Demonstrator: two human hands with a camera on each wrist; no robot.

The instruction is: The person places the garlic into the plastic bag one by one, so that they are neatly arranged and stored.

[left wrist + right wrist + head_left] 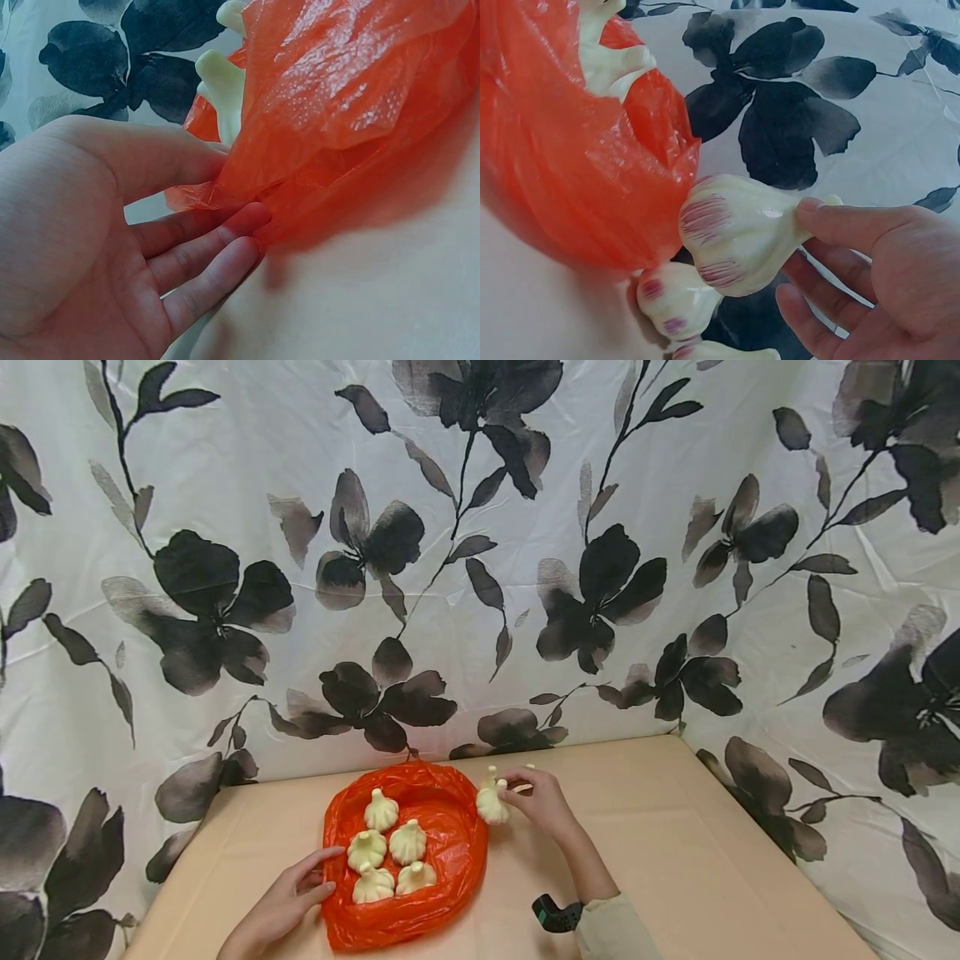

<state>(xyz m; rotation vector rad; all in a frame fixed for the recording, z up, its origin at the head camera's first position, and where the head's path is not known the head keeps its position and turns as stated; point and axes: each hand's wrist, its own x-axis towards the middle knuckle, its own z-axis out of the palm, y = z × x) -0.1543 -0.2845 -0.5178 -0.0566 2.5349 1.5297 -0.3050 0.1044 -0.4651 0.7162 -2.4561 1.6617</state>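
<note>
A red plastic bag (457,893) stands open on the table with several whitish garlic bulbs (407,842) inside. At its left rim, my left hand (279,900) pinches the thin plastic between thumb and fingers; the left wrist view shows the bag's fold (247,180) there. To the right of the bag, my right hand (546,806) holds one garlic bulb (739,232) by its stem, thumb on top. This bulb has purple streaks and is close beside the bag's wall. Two more bulbs (676,300) lie below it in the right wrist view, mostly hidden from the head camera.
The tan tabletop (697,852) extends to the right of the bag. A white cloth (495,635) with dark flowers hangs behind and around the table. A black band (557,913) is near my right wrist.
</note>
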